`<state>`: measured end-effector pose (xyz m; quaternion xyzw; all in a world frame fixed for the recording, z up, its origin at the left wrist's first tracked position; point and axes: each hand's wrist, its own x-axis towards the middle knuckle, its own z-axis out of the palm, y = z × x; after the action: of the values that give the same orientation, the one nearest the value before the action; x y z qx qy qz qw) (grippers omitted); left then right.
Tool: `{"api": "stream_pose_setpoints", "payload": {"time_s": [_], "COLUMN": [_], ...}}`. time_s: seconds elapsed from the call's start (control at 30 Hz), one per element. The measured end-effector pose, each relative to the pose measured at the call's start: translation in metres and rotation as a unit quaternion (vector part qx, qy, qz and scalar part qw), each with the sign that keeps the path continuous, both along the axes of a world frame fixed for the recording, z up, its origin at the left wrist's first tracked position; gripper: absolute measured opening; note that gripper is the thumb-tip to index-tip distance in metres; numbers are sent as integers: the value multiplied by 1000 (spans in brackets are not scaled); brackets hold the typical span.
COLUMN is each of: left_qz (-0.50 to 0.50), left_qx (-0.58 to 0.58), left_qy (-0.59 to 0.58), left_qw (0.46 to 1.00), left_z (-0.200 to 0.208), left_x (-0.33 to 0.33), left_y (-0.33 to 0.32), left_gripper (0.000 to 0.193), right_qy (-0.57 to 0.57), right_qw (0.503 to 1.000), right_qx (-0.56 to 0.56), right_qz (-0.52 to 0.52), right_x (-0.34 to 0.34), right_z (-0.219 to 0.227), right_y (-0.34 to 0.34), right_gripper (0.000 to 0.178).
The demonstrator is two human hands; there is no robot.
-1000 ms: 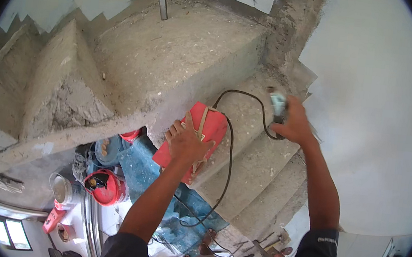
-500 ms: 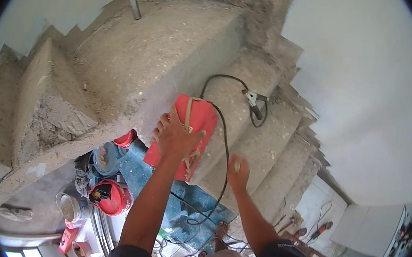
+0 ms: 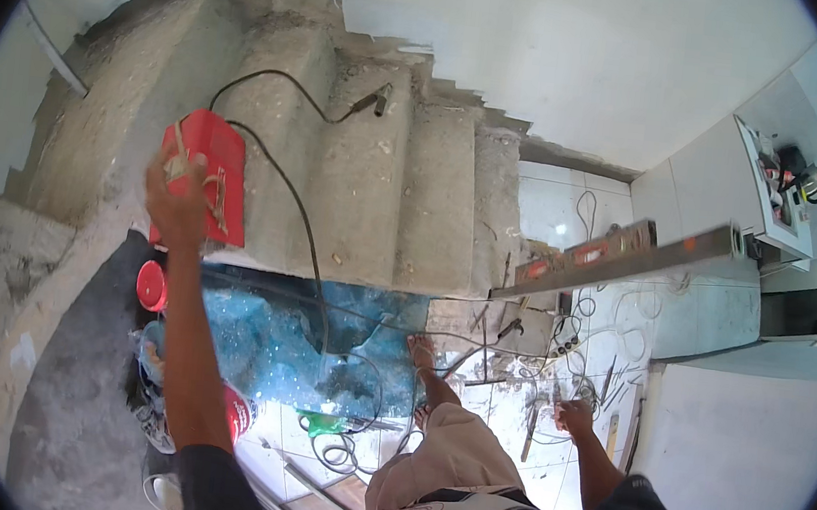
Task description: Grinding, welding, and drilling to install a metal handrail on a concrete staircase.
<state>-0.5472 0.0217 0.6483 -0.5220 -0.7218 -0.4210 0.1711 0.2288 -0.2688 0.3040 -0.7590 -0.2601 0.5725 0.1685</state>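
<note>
1. On a bare concrete step of the staircase sits one red boxy machine, close to the step's open front edge, which drops to the floor below.
2. The left hand lies on the machine's near end with its fingers wrapped over a strap on top, clamped on it.
3. One black cable leaves the machine, loops across the treads to one clamp-like tool lying two steps over, and also trails down over the edge to the floor.
4. The right hand hangs low beside the person's leg, above the tiled floor; whether its fingers are apart or together I cannot tell, and nothing shows in it.
5. About five treads are in view, their edges rough and crumbled.
6. Below the machine: one round red lid, one blue tarp, and one green coil on the tiles.
7. One long metal beam runs slantwise from the stair foot, with one orange spirit level lying on it.
8. The tiles by the person's two bare feet are crowded with loose wires and small tools; the steps above the machine offer the widest free surface.
</note>
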Motion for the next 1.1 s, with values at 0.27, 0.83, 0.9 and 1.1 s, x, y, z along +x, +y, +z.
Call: {"api": "stream_pose_setpoints", "payload": {"time_s": [0.27, 0.83, 0.9, 1.1], "left_qz": [-116, -358, -328, -191], "left_qx": [-302, -418, -394, -588], "left_qy": [-468, 136, 217, 292], "left_qw": [822, 824, 831, 729], "left_z": [-336, -548, -562, -606], "left_x": [211, 489, 525, 555], "left_y": [-330, -274, -209, -166], "left_gripper": [26, 57, 62, 65], "right_qy": [150, -1, -79, -79], "right_qw": [979, 994, 986, 995], "right_qx": [-81, -92, -9, 24], "right_qz": [-111, 51, 144, -57], "right_x": [-6, 92, 122, 120], "right_z": [2, -206, -293, -441], "right_y": [-228, -327, -290, -31], "right_gripper": [19, 31, 29, 91]}}
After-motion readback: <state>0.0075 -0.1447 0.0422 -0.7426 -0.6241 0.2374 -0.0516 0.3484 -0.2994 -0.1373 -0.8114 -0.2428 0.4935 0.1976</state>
